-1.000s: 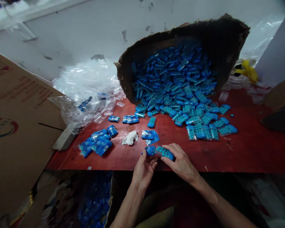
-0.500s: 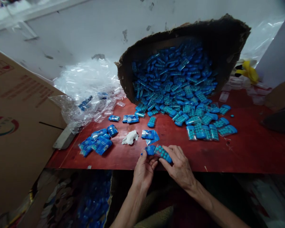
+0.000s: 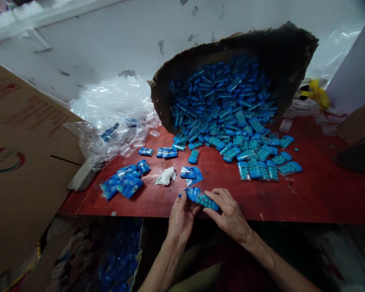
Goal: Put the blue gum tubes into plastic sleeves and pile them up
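Near the table's front edge, my left hand [image 3: 181, 213] pinches a blue printed plastic sleeve [image 3: 192, 194] between thumb and fingers. My right hand [image 3: 229, 211] grips a clear case of turquoise balls [image 3: 207, 201] with a blue end, tilted down to the right. The case's left end meets the sleeve's open side; whether it sits inside or only overlaps, I cannot tell. Just beyond my hands lie flat blue sleeves [image 3: 191, 173]. A crumpled white cloth or tissue [image 3: 166, 176] is to their left, and beside it a pile of sleeved cases [image 3: 124, 181].
A torn carton [image 3: 298, 44] on its side spills many ball-filled cases [image 3: 225, 105] onto the red table [image 3: 219, 172]. Clear plastic bags [image 3: 109, 101] with clear empty cases stand at back left. A large cardboard box [image 3: 27, 150] borders the left. A yellow object [image 3: 319, 95] lies at back right.
My right hand has shifted the case slightly left and down, against the sleeve. The sleeve now looks more spread out in my left hand. Other things stay put.
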The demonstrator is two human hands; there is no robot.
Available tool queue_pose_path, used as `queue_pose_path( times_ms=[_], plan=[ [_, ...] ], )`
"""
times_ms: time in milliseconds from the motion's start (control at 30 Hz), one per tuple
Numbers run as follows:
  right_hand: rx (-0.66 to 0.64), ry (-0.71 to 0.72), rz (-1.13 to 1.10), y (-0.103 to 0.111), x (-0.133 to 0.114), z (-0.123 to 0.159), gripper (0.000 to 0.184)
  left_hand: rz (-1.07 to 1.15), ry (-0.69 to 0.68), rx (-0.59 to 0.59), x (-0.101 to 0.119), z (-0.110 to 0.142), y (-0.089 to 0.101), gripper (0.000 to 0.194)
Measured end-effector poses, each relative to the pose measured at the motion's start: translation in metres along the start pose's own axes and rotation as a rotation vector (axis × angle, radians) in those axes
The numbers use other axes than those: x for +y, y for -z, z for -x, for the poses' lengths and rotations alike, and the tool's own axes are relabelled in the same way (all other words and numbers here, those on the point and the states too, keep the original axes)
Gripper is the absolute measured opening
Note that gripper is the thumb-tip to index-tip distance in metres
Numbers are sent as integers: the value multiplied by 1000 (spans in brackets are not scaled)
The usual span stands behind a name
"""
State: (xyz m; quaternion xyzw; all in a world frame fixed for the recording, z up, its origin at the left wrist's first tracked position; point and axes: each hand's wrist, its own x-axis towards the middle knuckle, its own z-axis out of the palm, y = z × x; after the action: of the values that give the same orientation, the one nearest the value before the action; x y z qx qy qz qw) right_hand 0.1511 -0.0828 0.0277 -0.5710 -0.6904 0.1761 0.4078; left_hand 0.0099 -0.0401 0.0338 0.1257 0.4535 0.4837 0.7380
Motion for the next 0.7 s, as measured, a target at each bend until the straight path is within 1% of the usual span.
queue_pose_path(
  times_ms=[133,300,467,567,633,700],
  plan=[
    [-10,-45,-68,0,0,-1,37,-70,-39,-31,2,-1,1,19],
    [-11,-58,-97,-1,-1,1,36,-56,-25,-24,3,-2,0,18],
    [-29,-141,-175,1,-3,0,33,-179,-88,-7,3,-1,-4,21],
    [-13,-102,-79,-1,1,3,35,-197,-107,-4,1,-1,-5,22],
    [-14,-70,18,-3,4,5,36,-188,-71,-26,0,-1,-6,22],
    [-31,-50,65,-5,7,7,36,-157,-26,-56,-1,-1,-7,21]
  ],
)
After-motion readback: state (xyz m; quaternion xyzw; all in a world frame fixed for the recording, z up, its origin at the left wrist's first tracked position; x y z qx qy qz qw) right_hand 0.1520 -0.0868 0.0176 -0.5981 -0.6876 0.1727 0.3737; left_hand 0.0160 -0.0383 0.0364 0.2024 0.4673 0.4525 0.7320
